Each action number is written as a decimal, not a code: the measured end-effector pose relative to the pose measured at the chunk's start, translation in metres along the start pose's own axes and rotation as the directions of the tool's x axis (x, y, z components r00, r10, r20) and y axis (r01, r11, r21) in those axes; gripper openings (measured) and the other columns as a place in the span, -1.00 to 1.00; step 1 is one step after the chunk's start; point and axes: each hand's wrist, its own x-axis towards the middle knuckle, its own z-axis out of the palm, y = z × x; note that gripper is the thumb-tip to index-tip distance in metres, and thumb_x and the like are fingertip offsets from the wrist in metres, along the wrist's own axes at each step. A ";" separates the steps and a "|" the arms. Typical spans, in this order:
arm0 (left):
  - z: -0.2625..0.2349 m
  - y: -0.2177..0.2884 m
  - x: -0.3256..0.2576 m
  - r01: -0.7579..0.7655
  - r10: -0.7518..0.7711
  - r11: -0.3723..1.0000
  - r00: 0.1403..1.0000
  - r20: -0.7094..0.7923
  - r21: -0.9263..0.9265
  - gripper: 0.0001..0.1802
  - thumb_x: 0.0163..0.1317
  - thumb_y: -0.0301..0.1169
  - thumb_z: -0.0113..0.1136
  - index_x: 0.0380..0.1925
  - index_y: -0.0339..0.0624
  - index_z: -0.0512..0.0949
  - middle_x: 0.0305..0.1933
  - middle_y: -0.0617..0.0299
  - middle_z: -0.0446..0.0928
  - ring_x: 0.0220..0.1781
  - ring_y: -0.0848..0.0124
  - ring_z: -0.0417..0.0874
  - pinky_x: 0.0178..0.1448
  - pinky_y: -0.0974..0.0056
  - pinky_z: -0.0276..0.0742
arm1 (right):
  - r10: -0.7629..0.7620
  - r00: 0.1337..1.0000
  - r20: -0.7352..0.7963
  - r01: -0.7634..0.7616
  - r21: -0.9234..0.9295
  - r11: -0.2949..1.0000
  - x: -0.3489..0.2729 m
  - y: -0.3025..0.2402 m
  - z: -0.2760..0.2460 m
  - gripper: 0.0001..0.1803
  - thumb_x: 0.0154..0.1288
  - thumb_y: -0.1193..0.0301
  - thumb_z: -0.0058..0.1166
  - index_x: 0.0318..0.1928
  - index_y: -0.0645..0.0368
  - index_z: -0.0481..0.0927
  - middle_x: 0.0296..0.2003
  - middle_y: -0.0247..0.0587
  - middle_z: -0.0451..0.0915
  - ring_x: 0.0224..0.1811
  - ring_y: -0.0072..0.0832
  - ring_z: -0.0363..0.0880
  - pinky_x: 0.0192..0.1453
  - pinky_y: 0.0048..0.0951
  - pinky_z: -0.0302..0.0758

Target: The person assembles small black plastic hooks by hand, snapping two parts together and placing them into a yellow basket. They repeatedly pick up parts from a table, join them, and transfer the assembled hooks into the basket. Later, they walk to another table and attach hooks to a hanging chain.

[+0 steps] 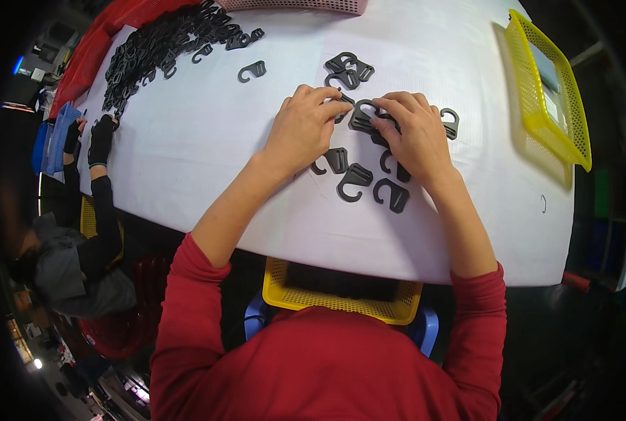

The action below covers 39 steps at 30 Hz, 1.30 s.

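Both hands are over a loose cluster of black plastic strap hooks on the white table. My left hand [304, 125] is curled, thumb and index finger closed on a hook partly hidden beneath the fingertips. Just right of it, my right hand [418, 135] pinches another black plastic hook [363, 116] between thumb and fingers; more hooks lie partly covered under that hand. Close by on the near side rest a hook [355, 181] and another hook [398, 197]. Beyond my fingers several overlap in a small group [347, 69], and a single hook [451, 124] sits right of my right hand.
A large heap of black hooks [162, 45] spreads at the far left beside red sheeting [92, 56]. A yellow basket [530, 98] stands at the right, a pink one [299, 5] at the far edge. Another yellow basket [341, 307] is below the near edge. A co-worker's gloved hand [102, 140] is left.
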 end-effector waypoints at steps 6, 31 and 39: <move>-0.007 -0.008 0.001 0.121 -0.135 0.986 0.983 -0.122 -0.117 -0.73 0.16 -0.56 0.10 -0.13 -0.19 0.63 -0.07 0.16 0.63 -0.05 0.19 0.56 0.07 0.18 0.49 | 0.046 0.999 0.006 -0.045 -0.014 0.999 0.005 -0.003 0.006 -0.69 0.12 0.35 0.29 -0.09 0.10 0.67 -0.10 -0.31 0.63 0.04 -0.33 0.48 0.07 -0.26 0.38; -0.074 0.142 -0.160 0.534 -0.624 0.557 0.774 0.102 -0.636 -0.65 0.37 -0.34 0.02 -0.55 -0.36 0.50 -0.68 0.22 0.46 -0.64 0.58 0.32 -0.53 0.37 0.26 | 0.277 0.960 -0.046 -0.171 0.686 0.707 -0.096 -0.162 -0.020 -0.78 0.43 0.35 -0.01 -0.05 0.19 0.56 -0.23 -0.16 0.53 -0.29 -0.37 0.58 -0.20 -0.38 0.51; -0.057 0.166 -0.179 0.435 -0.592 0.630 0.805 -0.035 -0.643 -0.63 0.45 -0.34 -0.12 -0.56 -0.30 0.37 -0.73 0.08 0.35 -0.72 0.25 0.42 -0.56 0.22 0.32 | 0.240 0.958 -0.158 -0.112 0.564 0.818 -0.114 -0.184 -0.011 -0.76 0.47 0.28 -0.10 -0.12 0.14 0.57 -0.26 -0.09 0.55 -0.34 -0.10 0.58 -0.28 -0.17 0.48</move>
